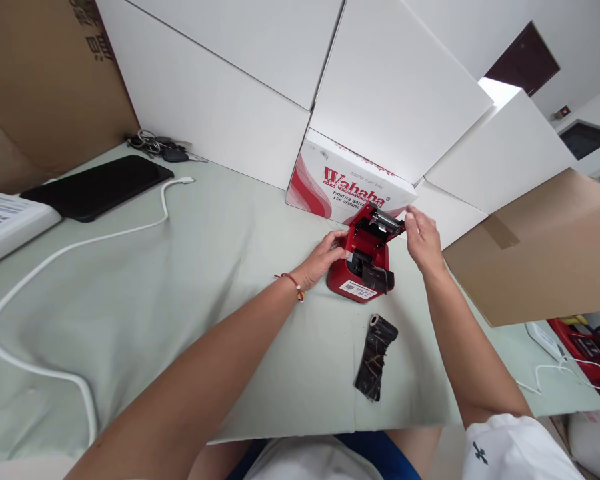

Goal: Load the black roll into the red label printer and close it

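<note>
Nearest, a partly unrolled black glossy ribbon roll (pixel 371 360) lies on the pale-green tabletop (pixel 300 380). Beyond it sits a boxy red plastic machine (pixel 339 279), its side held by the left hand (pixel 325 259), thumb and fingers narrowly parted; the right hand (pixel 423 237), fingers curled close, grips the raised lid (pixel 387 225).

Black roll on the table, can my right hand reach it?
Probably yes: the black roll lies uncovered in front of the red device, nothing visible blocking it, though your right hand is at the raised lid.
</note>
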The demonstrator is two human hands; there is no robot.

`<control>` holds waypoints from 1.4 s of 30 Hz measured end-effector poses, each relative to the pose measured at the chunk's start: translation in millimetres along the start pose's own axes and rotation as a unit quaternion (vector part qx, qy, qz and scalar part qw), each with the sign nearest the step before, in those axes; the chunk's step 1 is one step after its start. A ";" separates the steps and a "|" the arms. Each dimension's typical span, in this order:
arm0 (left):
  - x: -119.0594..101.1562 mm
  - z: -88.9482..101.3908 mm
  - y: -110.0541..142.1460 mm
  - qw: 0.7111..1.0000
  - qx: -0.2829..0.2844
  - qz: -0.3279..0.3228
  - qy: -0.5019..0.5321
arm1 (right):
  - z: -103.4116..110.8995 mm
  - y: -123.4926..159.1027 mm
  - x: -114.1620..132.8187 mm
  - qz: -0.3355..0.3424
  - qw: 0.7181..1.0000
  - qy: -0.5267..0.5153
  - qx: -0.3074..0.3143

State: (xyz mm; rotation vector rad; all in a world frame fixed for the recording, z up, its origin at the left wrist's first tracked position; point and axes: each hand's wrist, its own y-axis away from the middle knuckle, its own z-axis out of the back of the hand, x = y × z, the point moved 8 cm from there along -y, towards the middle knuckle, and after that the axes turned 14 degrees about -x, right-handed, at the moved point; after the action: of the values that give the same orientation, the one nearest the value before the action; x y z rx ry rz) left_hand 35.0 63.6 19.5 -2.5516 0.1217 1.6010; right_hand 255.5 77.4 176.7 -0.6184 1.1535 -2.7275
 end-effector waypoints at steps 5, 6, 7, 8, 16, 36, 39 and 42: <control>3.4 -0.1 -1.7 1.000 0.004 -0.002 0.008 | 0.8 29.3 7.2 0.026 1.000 -0.009 0.012; 4.3 0.9 -2.4 1.000 0.000 -0.007 0.002 | 4.3 36.3 11.7 0.032 0.999 -0.011 0.010; 5.0 2.5 -2.9 1.000 -0.006 -0.012 -0.006 | 7.8 43.6 16.4 0.039 0.999 -0.015 0.009; 5.6 4.2 -3.0 1.000 -0.013 -0.017 -0.017 | 11.4 51.0 20.8 0.046 0.999 -0.021 0.008; -10.3 5.7 7.2 0.986 -0.004 -0.092 -0.137 | 17.0 108.6 23.2 0.036 0.994 -0.094 0.042; -0.9 1.0 24.5 0.990 -0.059 -0.068 -0.113 | 1.7 137.6 14.9 -0.044 0.972 -0.232 0.015; 1.6 1.9 41.6 0.986 -0.092 -0.061 -0.127 | 4.2 140.2 9.7 -0.082 0.954 -0.289 0.015; 5.0 0.5 65.5 0.980 -0.141 -0.059 -0.124 | 13.8 147.9 16.1 -0.058 0.944 -0.324 0.018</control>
State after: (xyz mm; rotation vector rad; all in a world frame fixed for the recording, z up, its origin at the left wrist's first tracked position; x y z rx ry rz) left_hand 27.9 -1.0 10.6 -2.4636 -0.2973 1.9932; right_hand 239.0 -40.0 85.7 -1.4678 0.9090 -2.3065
